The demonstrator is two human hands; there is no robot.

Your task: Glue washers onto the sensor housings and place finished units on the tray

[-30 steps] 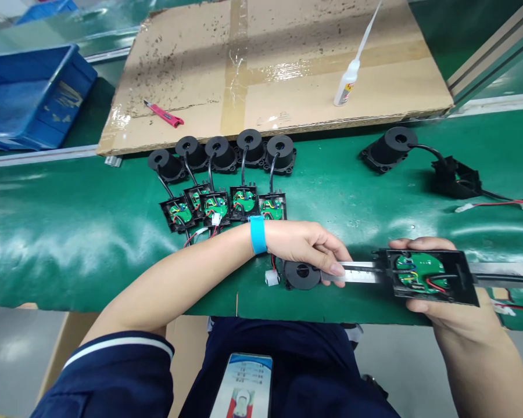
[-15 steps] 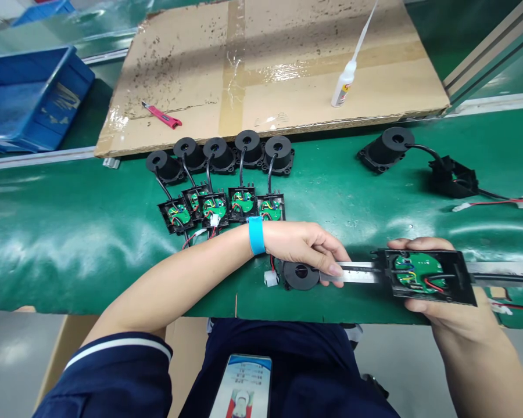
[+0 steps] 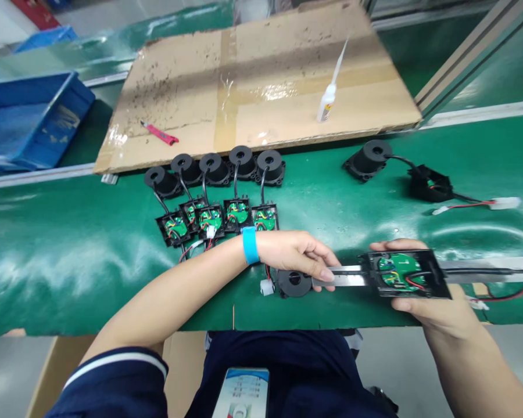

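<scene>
So my right hand (image 3: pixel 447 310) has the open black plastic housing with the round green circuit board inside (image 3: pixel 438 285), fingers along the far edge, thumb on the near one, board facing up at me. My left hand (image 3: pixel 298 253) is off to the left of it, thumb and fingers pinching the end of a flat silver metal ruler (image 3: pixel 346 281). The housing sits well clear of those fingertips, and the ruler shows on both sides of it. A thin black cable (image 3: pixel 479 271) comes out the housing's right side, lying along the ruler. Just by my left fingers there's a round black plastic unit (image 3: pixel 293 284) on the green bench (image 3: pixel 331 203). Five more black cylindrical units with cables (image 3: pixel 213 169) are bunched up past my left wrist, against the brown cardboard sheet (image 3: pixel 270 104).
</scene>
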